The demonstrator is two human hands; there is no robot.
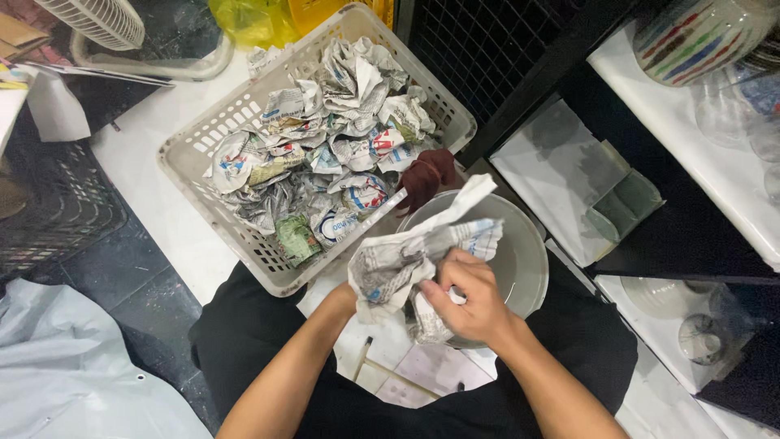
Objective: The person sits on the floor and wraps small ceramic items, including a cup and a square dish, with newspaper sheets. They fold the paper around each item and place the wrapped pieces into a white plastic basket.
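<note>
My right hand (469, 294) grips crumpled newspaper (406, 256) and presses it against a pale grey round bowl (520, 252) resting on my lap. My left hand (351, 294) is mostly hidden under the same newspaper sheet and holds it from below. The paper covers the bowl's left side. A dark red cloth (428, 173) lies just beyond the bowl's far rim.
A beige plastic basket (213, 189) full of crumpled newspaper balls stands in front of me on the white floor. Black shelving (650, 244) on the right holds white liner sheets, clear glasses and a striped bowl (691, 36). A fan base (146, 57) and yellow bag sit at the far left.
</note>
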